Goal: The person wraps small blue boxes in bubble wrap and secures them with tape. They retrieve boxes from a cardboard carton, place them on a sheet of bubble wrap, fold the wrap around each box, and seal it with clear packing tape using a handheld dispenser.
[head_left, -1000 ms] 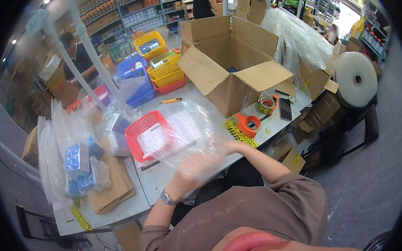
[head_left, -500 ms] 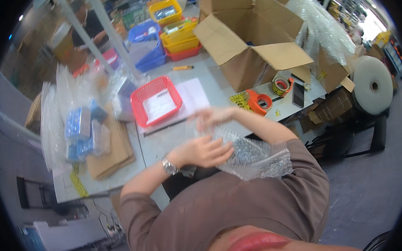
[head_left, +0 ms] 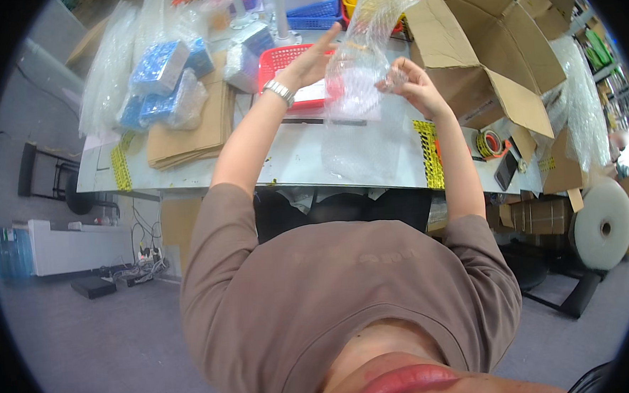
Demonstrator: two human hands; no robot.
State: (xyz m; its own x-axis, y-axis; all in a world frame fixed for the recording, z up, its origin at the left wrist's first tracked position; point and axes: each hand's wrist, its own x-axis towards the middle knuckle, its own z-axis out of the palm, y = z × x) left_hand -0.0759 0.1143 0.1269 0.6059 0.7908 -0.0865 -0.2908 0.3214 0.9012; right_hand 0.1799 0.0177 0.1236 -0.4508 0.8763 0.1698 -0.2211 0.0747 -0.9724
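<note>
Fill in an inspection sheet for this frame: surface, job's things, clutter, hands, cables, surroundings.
Surface: white worktable with yellow-black tape strips on it.
Job's things: clear bubble-wrap sheet held up over the table, its lower part hanging onto the tabletop.
Clutter: red basket, stack of brown paper envelopes, bagged blue boxes, open cardboard box, orange tape dispenser.
Hands: left hand flat against the sheet, watch on the wrist; right hand pinching the sheet's edge with its fingers.
Cables: tangle with a power strip on the floor under the table.
Surroundings: bubble-wrap roll on a stand, blue water jug, shelving at far right.
</note>
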